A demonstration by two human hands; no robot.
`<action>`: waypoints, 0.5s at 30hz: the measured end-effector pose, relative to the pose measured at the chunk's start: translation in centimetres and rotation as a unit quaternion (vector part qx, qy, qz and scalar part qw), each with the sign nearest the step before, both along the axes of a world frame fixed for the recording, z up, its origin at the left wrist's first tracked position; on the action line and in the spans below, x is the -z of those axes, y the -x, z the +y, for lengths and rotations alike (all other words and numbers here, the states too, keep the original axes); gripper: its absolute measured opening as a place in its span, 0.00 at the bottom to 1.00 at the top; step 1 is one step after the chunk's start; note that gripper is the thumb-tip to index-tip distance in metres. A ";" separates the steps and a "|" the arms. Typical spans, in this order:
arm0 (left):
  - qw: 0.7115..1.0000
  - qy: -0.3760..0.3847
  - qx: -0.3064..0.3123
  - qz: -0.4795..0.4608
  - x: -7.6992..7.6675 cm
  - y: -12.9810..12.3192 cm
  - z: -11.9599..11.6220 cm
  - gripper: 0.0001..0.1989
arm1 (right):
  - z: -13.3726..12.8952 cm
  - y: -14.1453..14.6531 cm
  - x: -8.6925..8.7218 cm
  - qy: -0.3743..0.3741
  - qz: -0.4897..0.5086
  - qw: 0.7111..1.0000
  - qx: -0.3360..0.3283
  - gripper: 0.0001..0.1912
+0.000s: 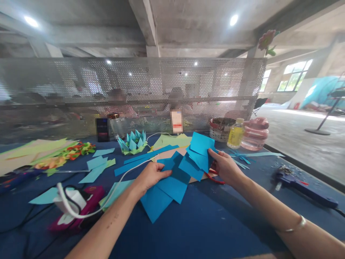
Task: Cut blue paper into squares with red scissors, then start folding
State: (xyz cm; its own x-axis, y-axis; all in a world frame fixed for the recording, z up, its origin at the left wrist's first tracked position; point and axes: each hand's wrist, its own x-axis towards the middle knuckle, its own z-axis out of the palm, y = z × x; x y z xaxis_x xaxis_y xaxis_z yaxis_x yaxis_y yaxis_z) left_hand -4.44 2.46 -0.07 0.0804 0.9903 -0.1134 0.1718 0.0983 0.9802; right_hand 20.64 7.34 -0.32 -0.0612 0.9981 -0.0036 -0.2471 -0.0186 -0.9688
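Several blue paper squares (pixel 175 180) lie fanned out under the fingers of my left hand (pixel 151 177), whose thumb presses on them. Between the thumb and fingers of my right hand (pixel 224 163) are more blue paper squares (pixel 198 151), lifted and spread in an overlapping fan. Red-handled scissors (pixel 215 178) show partly beneath my right hand, their blades hidden. Behind the squares lie long blue paper strips (pixel 142 160) and a stack of pale green paper (pixel 172 141). A folded light-blue paper crown-like piece (pixel 133 143) stands farther back on the left.
A glue gun (pixel 304 189) lies on the right of the dark blue table (pixel 210 230). A yellow bottle (pixel 235 135), a pink water bottle (pixel 254 133) and a basket (pixel 222 130) stand at the back right. A purple power strip (pixel 78 212) with a white cable sits front left. A perforated screen (pixel 161 82) rises behind.
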 end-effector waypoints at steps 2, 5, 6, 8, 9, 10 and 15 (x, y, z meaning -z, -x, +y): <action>0.999 0.004 0.005 0.043 0.0 0.1 0.0 0.17 | -0.1 0.2 0.1 0.005 -0.007 1.000 0.000 0.10; 0.996 -0.002 0.009 0.088 0.0 0.3 0.1 0.19 | -0.5 0.5 0.0 0.021 -0.011 1.000 -0.004 0.10; 0.995 -0.004 0.011 0.097 0.1 0.4 0.1 0.20 | -0.7 0.7 0.0 0.029 -0.010 0.999 -0.010 0.10; 0.994 -0.011 0.014 0.110 0.2 0.6 0.3 0.20 | -1.0 0.9 -0.2 0.046 -0.006 0.999 -0.023 0.10; 0.993 -0.013 0.016 0.118 0.3 0.7 0.3 0.21 | -1.2 1.0 -0.3 0.053 -0.002 0.998 -0.027 0.10; 0.991 -0.015 0.019 0.129 0.4 0.8 0.4 0.21 | -1.3 1.1 -0.3 0.059 0.002 0.998 -0.028 0.11; 0.978 -0.013 0.048 0.201 1.2 1.4 0.8 0.22 | -1.2 1.1 -0.3 0.069 0.016 0.997 -0.014 0.11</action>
State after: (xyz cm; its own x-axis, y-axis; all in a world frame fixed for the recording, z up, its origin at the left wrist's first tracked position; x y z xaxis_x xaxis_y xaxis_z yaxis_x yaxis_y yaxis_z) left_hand -5.79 3.24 -1.25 0.1272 0.9833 -0.1304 0.5517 0.0391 0.8331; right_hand 19.51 6.18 -0.03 -0.0909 0.9862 -0.1383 -0.2757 -0.1583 -0.9481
